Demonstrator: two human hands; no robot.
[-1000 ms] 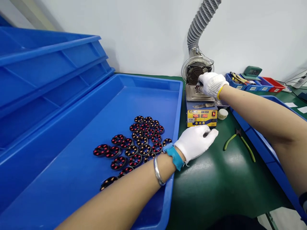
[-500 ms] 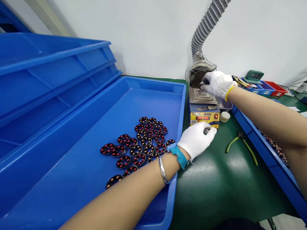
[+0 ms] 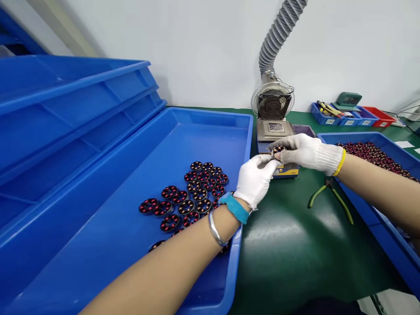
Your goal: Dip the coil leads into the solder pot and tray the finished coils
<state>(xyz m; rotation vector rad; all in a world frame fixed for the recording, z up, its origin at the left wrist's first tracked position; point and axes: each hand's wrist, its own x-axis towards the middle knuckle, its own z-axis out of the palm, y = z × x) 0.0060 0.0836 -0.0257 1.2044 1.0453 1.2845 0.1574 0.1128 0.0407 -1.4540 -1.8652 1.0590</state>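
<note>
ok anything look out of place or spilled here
Nothing spilled or damaged. One coil ring lies apart from the cluster in the blue tray; green-handled cutters lie loose on the mat.

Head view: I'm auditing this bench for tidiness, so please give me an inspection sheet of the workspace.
Surface: green mat covers the bench.
Job's things: wound stator held before the solder pot; more stators in the blue tray and the right tray.
Clutter: green-handled cutters loose on the mat; small bins at the back.
Hands: left hand and right hand, both gloved, pinch the stator.
Cables: thin lead at far right.
Surroundings: fume fan with hose; stacked blue trays; white wall.
</note>
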